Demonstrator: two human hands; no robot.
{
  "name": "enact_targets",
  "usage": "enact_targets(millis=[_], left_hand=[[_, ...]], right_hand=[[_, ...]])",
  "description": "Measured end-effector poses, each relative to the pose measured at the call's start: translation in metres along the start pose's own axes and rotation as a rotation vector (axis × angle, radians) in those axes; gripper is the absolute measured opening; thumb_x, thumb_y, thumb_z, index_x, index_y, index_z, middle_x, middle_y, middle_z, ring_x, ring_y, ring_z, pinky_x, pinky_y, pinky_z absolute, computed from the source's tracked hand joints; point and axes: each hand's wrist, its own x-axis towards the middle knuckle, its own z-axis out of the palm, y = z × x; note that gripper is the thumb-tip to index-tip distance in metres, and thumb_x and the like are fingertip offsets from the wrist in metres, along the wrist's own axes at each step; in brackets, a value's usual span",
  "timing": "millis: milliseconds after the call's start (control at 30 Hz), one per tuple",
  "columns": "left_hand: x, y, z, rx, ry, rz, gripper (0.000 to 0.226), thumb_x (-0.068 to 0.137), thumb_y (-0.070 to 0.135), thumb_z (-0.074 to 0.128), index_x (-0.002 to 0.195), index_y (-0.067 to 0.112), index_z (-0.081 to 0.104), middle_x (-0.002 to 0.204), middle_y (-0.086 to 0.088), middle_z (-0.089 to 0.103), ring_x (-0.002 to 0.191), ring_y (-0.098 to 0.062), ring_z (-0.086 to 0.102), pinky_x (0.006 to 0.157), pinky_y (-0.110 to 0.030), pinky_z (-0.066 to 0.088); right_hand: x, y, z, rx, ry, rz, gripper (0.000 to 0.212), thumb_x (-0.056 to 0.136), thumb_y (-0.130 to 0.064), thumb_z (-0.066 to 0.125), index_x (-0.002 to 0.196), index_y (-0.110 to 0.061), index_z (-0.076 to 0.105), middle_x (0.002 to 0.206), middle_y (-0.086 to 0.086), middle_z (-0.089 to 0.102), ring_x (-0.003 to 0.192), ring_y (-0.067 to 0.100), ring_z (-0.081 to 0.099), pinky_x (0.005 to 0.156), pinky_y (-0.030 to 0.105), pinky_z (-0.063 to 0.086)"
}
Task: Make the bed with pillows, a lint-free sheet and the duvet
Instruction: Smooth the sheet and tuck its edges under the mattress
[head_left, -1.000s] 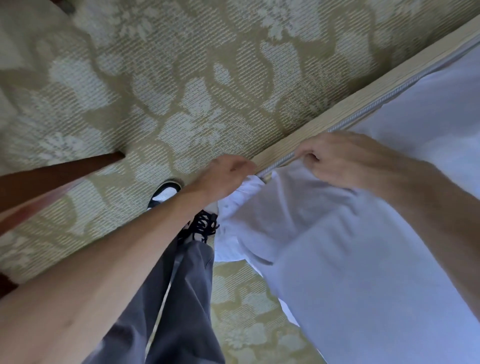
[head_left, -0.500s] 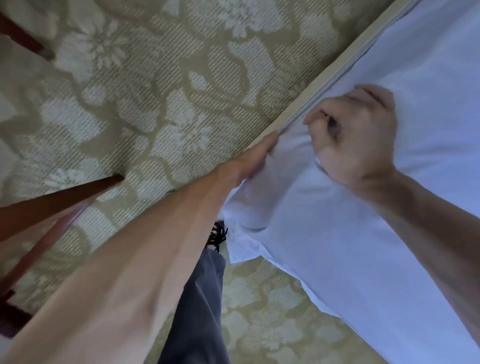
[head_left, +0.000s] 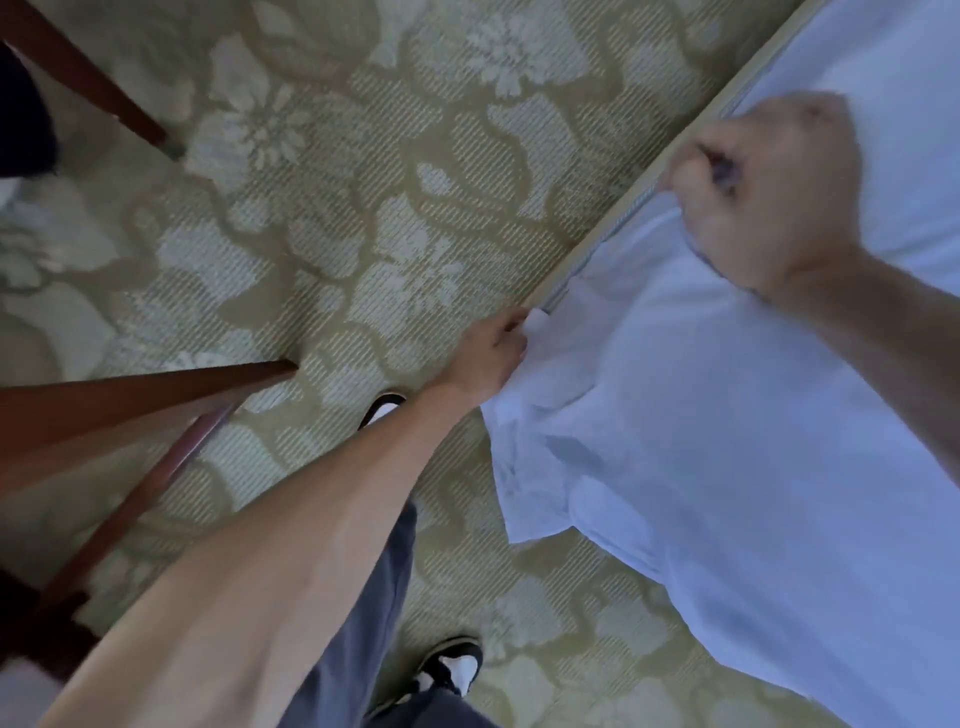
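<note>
The white sheet (head_left: 727, 467) lies over a corner of the bed (head_left: 602, 241), and its loose corner hangs off toward the carpet (head_left: 311, 234). The left hand (head_left: 493, 345) pinches that bunched corner just beside the bed's piped edge. The right hand (head_left: 769, 192), curled into a fist, grips a fold of the sheet farther along the same edge. The step in hand looks like tucking the sheet in at this corner. To do it well, the right hand should probably hold the cloth taut along the edge while the left draws the slack down and pushes it under the mattress, flat rather than wadded. The fabric between the two hands is creased, and a lump there would likely show through the duvet. An even pull matters too, since a hard tug from one hand alone could drag the sheet off the far side. The wooden chair legs (head_left: 135, 400) stand near the left arm, so the elbow has little room to swing back.
</note>
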Motion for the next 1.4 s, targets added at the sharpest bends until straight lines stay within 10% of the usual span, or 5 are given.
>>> enact_targets(millis=[367,533,833,1033,1400], left_hand=[[-0.005,-0.036,0.025,0.055,0.098,0.105,0.052,0.098,-0.002,0.050,0.055,0.027,0.058,0.054,0.017,0.047,0.059,-0.004,0.041,0.059,-0.028,0.033],[0.021,-0.033,0.010,0.283,0.050,0.182,0.030,0.086,0.036,0.060,0.106,0.014,0.067,0.105,-0.006,0.071,0.096,-0.031,0.068,0.084,-0.053,0.060],[-0.013,-0.031,0.031,0.257,0.127,0.389,0.033,0.101,0.017,0.063,0.130,0.027,0.052,0.114,0.017,0.058,0.101,-0.001,0.056,0.073,-0.009,0.049],[-0.032,-0.048,0.053,0.427,0.322,0.251,0.046,0.102,0.034,0.047,0.146,0.021,0.052,0.153,-0.010,0.040,0.149,-0.034,0.021,0.121,-0.043,0.020],[-0.049,-0.054,0.077,-0.183,0.284,0.242,0.025,0.098,0.009,0.046,0.100,0.018,0.070,0.092,0.000,0.073,0.078,-0.017,0.067,0.057,-0.024,0.050]], right_hand=[[-0.007,-0.014,-0.004,0.115,0.063,0.148,0.052,0.082,-0.044,0.039,0.090,-0.001,0.067,0.079,0.023,0.063,0.079,0.041,0.057,0.066,0.046,0.047],[-0.016,-0.019,-0.013,0.161,0.054,0.142,0.049,0.078,-0.040,0.043,0.091,-0.001,0.069,0.084,0.025,0.063,0.086,0.041,0.057,0.070,0.045,0.051],[-0.106,-0.035,-0.043,0.289,-0.072,0.128,0.038,0.092,-0.051,0.050,0.126,-0.041,0.065,0.139,-0.019,0.060,0.132,0.013,0.052,0.111,0.035,0.038],[-0.231,-0.024,-0.046,-0.034,-0.036,0.114,0.064,0.102,-0.062,0.026,0.161,-0.040,0.016,0.171,-0.006,0.010,0.156,0.010,0.004,0.126,0.034,0.001],[-0.246,-0.018,-0.041,-0.026,0.153,0.151,0.060,0.102,-0.058,0.039,0.157,-0.037,0.033,0.167,-0.001,0.026,0.155,0.015,0.018,0.126,0.035,0.009]])
